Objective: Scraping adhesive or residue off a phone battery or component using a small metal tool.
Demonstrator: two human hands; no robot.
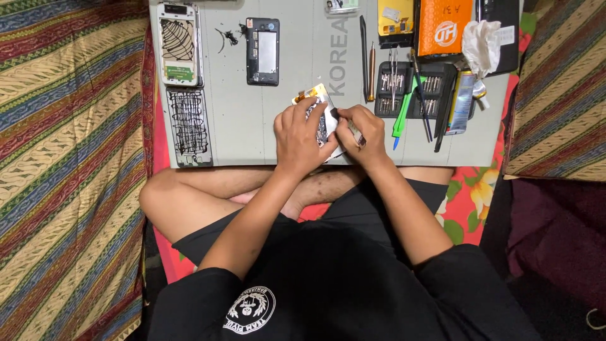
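My left hand (299,137) presses down on a small phone part (317,100) with a white frame and an orange flex strip, lying on the grey work mat (240,126). Most of the part is hidden under my fingers. My right hand (361,131) is beside it, pinching a thin metal tool (355,131) whose tip meets the part's right edge. Both hands touch each other over the mat's front edge, just above my crossed legs.
On the mat lie a white phone frame (179,43), a panel with black glue lines (188,121), a black phone body (262,50), a screwdriver bit tray (410,95), tweezers, a green pry tool (402,121), an orange box (445,25) and crumpled tissue (481,45). Striped cloth surrounds it.
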